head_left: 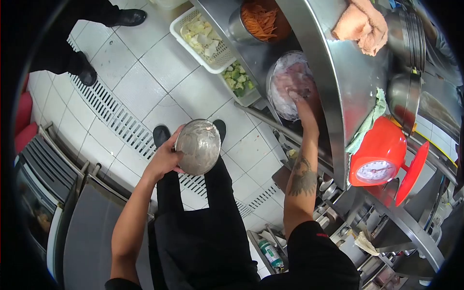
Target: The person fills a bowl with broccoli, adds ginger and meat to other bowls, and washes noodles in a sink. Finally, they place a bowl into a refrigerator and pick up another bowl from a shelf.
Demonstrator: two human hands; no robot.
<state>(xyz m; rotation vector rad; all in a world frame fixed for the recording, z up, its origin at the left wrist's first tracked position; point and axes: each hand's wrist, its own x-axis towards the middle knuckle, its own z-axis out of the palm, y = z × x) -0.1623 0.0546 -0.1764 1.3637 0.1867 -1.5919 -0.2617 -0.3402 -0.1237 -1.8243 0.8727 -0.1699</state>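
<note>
Counter (360, 79) of steel rises beside a lower steel shelf (216, 17), where a wide basin (276, 105) of pale pink, wet-looking food (290, 75) sits. A smaller metal bowl (199, 147) is well apart from it; the left grip (168, 155) is clamped on its side, and a firm, steady hold there, nearer the basin, should limit drips. The right grip (300, 99) is down in the food; fingers blur, so I cannot tell whether they're together. Slow, deep strokes would probably splash least.
</note>
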